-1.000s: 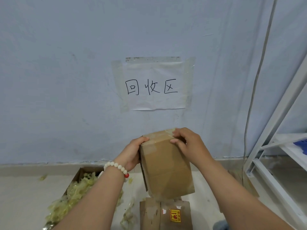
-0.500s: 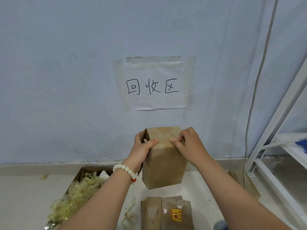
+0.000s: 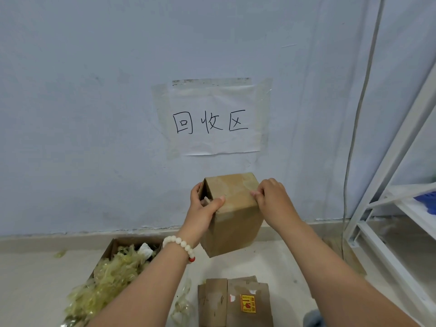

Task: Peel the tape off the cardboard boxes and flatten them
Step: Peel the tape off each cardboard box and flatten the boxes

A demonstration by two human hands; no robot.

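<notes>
A small brown cardboard box (image 3: 236,223) is held in the air in front of the wall, its taped top face turned toward me. My left hand (image 3: 200,213) grips the box's left edge, thumb on the top face and fingers round an open side flap. My right hand (image 3: 273,201) pinches at the tape on the box's upper right edge. Clear tape strips lie across the top face.
A flattened cardboard stack (image 3: 236,303) with a yellow-red sticker lies on the floor below. An open box (image 3: 111,249) heaped with peeled yellowish tape (image 3: 106,282) sits at lower left. A white metal shelf frame (image 3: 389,208) stands at the right. A paper sign (image 3: 212,119) is taped to the wall.
The box was turned so its taped end faces me and was lifted slightly. My left thumb moved onto the top face, and my right fingers shifted to the right edge.
</notes>
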